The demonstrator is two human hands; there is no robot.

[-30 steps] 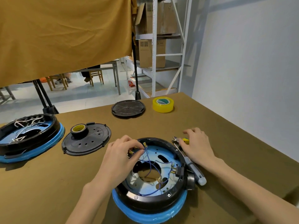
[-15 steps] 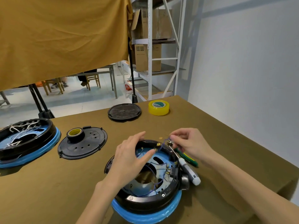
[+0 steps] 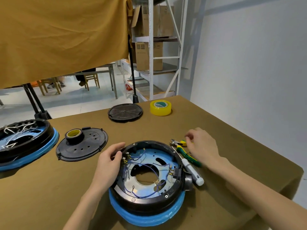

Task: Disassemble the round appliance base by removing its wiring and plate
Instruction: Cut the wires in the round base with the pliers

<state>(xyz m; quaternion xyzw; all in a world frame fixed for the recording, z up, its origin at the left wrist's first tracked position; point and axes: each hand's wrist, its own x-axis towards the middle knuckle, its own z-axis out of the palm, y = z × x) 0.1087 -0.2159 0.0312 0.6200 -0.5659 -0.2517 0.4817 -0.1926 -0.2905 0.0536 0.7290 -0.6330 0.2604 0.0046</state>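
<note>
The round appliance base [image 3: 132, 199], a black ring on a blue-wrapped rim, lies open side up near the table's front. Inside it sits a shiny metal plate [image 3: 147, 188] with loose blue wires [image 3: 141, 156] running to brass terminals. My left hand [image 3: 108, 165] grips the base's left rim, thumb outside and fingers curled in by the terminals. My right hand [image 3: 202, 146] hovers to the right of the base, over green-yellow cutting pliers [image 3: 181, 144]. Its fingertips are drawn together near the pliers' handle; whether they pinch anything is hidden.
A white-handled screwdriver [image 3: 192, 171] lies against the base's right side. A black perforated lid [image 3: 89, 146] carries a roll of black tape [image 3: 74, 135]. A second wired base [image 3: 25, 143] sits far left. A black cover [image 3: 125, 112] and yellow tape [image 3: 160, 107] lie behind. The table edge runs close on the right.
My right hand left the base's upper rim and moved right, over the pliers. My left hand shifted from the top of the base to its left rim.
</note>
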